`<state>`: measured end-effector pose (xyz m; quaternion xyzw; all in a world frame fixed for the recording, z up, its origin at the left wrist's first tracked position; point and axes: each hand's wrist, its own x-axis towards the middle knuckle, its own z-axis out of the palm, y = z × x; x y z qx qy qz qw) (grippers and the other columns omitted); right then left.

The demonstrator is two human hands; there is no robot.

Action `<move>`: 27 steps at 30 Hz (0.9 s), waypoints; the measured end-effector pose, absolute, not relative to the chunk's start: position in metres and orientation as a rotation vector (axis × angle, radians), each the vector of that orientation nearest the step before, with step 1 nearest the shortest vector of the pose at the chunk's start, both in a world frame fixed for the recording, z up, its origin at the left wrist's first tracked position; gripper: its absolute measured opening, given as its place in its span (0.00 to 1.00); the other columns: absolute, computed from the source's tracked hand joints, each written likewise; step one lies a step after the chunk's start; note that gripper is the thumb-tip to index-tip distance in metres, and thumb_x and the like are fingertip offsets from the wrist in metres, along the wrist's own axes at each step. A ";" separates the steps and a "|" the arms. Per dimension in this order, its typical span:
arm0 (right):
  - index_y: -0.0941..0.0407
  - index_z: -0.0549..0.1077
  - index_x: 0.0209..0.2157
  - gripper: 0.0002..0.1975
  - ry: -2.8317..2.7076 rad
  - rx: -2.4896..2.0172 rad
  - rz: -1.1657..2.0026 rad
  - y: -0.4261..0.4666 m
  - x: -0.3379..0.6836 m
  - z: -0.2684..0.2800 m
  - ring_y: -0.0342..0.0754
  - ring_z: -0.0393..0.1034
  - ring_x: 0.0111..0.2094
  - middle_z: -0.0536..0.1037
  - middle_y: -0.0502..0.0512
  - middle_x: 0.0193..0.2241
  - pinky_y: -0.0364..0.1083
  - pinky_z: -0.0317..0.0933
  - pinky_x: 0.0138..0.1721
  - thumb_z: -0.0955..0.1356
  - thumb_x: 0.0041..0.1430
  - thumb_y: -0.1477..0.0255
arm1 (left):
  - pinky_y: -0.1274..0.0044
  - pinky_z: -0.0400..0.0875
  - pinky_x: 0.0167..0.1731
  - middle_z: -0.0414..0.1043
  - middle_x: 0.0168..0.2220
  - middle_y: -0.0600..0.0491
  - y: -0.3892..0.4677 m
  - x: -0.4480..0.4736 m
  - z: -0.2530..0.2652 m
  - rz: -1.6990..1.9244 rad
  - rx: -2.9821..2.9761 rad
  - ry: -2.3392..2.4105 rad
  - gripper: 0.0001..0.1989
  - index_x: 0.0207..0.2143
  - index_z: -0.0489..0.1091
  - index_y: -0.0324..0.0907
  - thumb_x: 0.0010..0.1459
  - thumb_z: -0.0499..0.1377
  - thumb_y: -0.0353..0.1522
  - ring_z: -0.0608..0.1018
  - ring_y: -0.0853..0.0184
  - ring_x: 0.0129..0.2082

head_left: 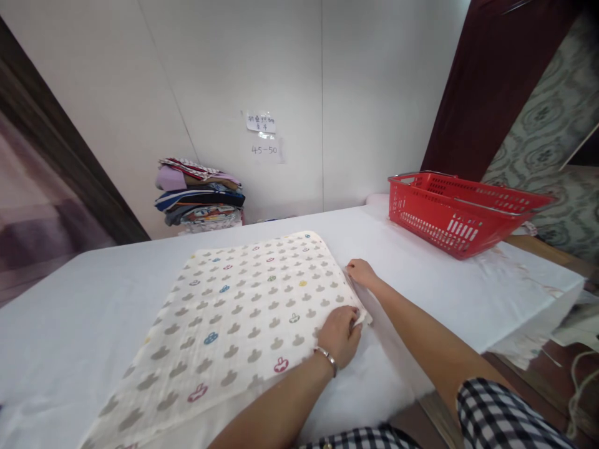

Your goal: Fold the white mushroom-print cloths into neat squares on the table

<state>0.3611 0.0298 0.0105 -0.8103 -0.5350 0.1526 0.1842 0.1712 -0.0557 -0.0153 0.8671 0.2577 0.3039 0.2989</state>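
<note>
A cream cloth [253,312] printed with grey, blue, red and yellow mushrooms lies spread over the white-covered table. My left hand [340,335], with a silver bangle at its wrist, pinches the cloth's near right corner. Farther along the same right edge, my right hand [361,273] has its fingers closed on the cloth's border. The cloth between the two hands is slightly bunched and lifted, and the rest lies mostly flat. Its near left part runs out of the picture at the bottom.
A red plastic basket [449,218] with metal handles stands at the table's right rear. Folded clothes [201,196] are piled at the back left by the white wall [281,68]. Paper signs [261,121] hang on that wall. The white table cover [510,293] drapes over the right edge.
</note>
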 end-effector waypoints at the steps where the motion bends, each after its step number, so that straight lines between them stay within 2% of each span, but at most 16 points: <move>1: 0.59 0.76 0.30 0.11 -1.505 -2.274 0.444 0.029 0.361 0.012 0.44 0.70 0.32 0.78 0.57 0.30 0.40 0.54 0.30 0.62 0.54 0.72 | 0.71 0.62 0.47 0.69 0.43 0.52 -0.056 0.171 -0.015 0.794 2.338 0.658 0.04 0.34 0.63 0.43 0.54 0.53 0.27 0.69 0.65 0.44; 5: 0.60 0.74 0.23 0.14 -1.520 -2.221 0.596 0.020 0.358 0.015 0.40 0.66 0.19 0.76 0.53 0.21 0.39 0.55 0.26 0.61 0.56 0.69 | 0.67 0.59 0.51 0.69 0.44 0.51 -0.055 0.171 -0.013 0.730 2.462 0.593 0.06 0.35 0.63 0.42 0.53 0.54 0.27 0.68 0.63 0.47; 8: 0.60 0.72 0.20 0.16 -1.516 -2.204 0.696 0.012 0.355 0.017 0.38 0.62 0.15 0.74 0.52 0.18 0.38 0.54 0.22 0.62 0.56 0.67 | 0.67 0.59 0.52 0.69 0.45 0.51 -0.055 0.173 -0.012 0.690 2.537 0.605 0.06 0.36 0.64 0.41 0.53 0.54 0.26 0.67 0.63 0.48; 16: 0.60 0.71 0.19 0.11 -1.478 -2.223 0.724 0.015 0.356 0.013 0.38 0.60 0.14 0.70 0.49 0.14 0.38 0.52 0.21 0.65 0.52 0.70 | 0.63 0.56 0.55 0.64 0.54 0.50 -0.060 0.179 -0.015 0.443 2.818 0.594 0.12 0.45 0.66 0.41 0.59 0.51 0.30 0.63 0.60 0.56; 21: 0.59 0.71 0.20 0.07 -1.410 -2.209 0.750 0.021 0.356 0.008 0.39 0.61 0.16 0.67 0.47 0.12 0.39 0.53 0.23 0.65 0.50 0.75 | 0.69 0.58 0.54 0.66 0.52 0.51 -0.057 0.178 -0.014 0.623 2.793 0.633 0.15 0.49 0.64 0.41 0.62 0.46 0.29 0.65 0.64 0.54; 24: 0.59 0.70 0.20 0.08 -1.333 -2.200 0.827 0.022 0.354 0.009 0.39 0.59 0.15 0.65 0.46 0.10 0.39 0.52 0.21 0.65 0.50 0.75 | 0.67 0.58 0.54 0.66 0.53 0.51 -0.057 0.177 -0.014 0.604 2.806 0.619 0.14 0.47 0.65 0.42 0.61 0.48 0.30 0.64 0.63 0.55; 27: 0.59 0.68 0.20 0.09 -1.247 -2.184 0.935 0.022 0.354 0.011 0.37 0.54 0.12 0.62 0.45 0.09 0.39 0.47 0.17 0.63 0.52 0.74 | 0.64 0.57 0.54 0.65 0.53 0.51 -0.060 0.174 -0.014 0.493 2.811 0.594 0.14 0.47 0.65 0.43 0.59 0.52 0.35 0.63 0.59 0.56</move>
